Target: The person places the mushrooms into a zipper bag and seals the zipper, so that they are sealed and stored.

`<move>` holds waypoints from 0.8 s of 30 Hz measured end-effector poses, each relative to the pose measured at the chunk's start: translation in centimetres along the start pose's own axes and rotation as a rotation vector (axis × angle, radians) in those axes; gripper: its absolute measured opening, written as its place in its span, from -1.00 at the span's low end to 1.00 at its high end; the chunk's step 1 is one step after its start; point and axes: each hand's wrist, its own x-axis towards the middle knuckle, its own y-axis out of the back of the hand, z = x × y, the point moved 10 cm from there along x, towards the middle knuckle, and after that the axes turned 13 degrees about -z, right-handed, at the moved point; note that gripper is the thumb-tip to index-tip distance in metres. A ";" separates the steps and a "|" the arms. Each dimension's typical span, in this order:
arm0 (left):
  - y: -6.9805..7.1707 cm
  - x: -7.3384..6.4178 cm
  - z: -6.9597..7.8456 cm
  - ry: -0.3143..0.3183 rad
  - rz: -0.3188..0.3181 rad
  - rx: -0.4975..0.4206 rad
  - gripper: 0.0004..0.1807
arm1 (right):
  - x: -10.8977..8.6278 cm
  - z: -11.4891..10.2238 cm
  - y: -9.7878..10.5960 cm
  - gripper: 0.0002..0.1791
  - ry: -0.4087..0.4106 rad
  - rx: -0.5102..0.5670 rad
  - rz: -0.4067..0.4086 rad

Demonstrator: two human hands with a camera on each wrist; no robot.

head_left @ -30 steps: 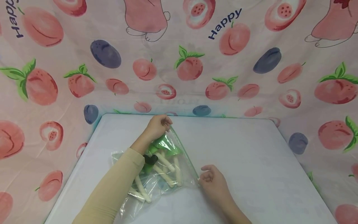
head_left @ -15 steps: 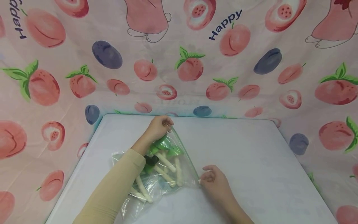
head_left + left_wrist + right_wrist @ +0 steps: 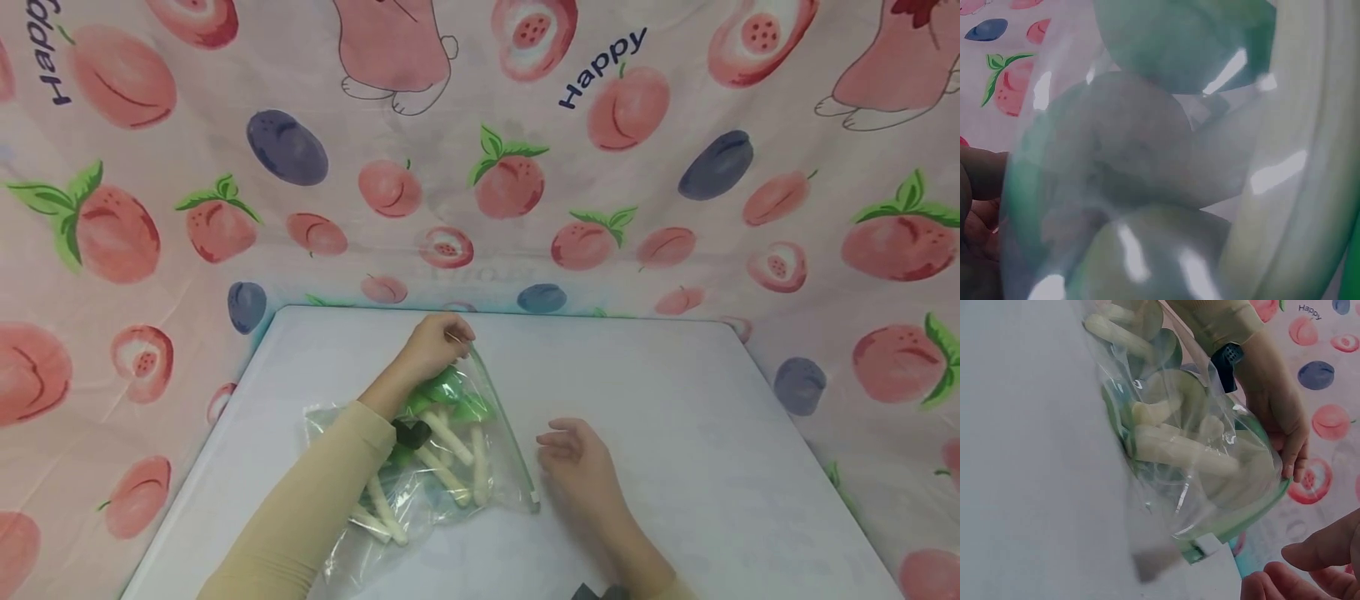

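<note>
A clear zip bag (image 3: 513, 487) leans at a slant over the table's left half, holding several mushroom-shaped pieces (image 3: 480, 467) with green caps and pale stems. My left hand (image 3: 438, 343) pinches its far top corner, at one end of the green zip strip (image 3: 501, 408). A white slider (image 3: 1207, 542) sits at the strip's other, nearer end. Just right of that end, my right hand (image 3: 581, 467) is apart from the bag, fingers loosely bent and holding nothing. The left wrist view is filled by the bag's film and blurred caps (image 3: 1141, 137).
The white table (image 3: 675, 400) has its far edge against a fruit-print curtain (image 3: 480, 192). A dark wrist device (image 3: 411, 433) on the left wrist overlaps the bag in the head view. Another dark piece (image 3: 596, 592) shows beside the right forearm.
My right hand has let go of the bag's slider end and moved slightly up and right. The left hand keeps its pinch and has shifted a little right.
</note>
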 end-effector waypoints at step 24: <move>-4.0 -0.1 1.9 -0.085 -0.126 0.053 -0.69 | 4.0 -2.1 -1.0 -0.44 0.085 0.147 -0.002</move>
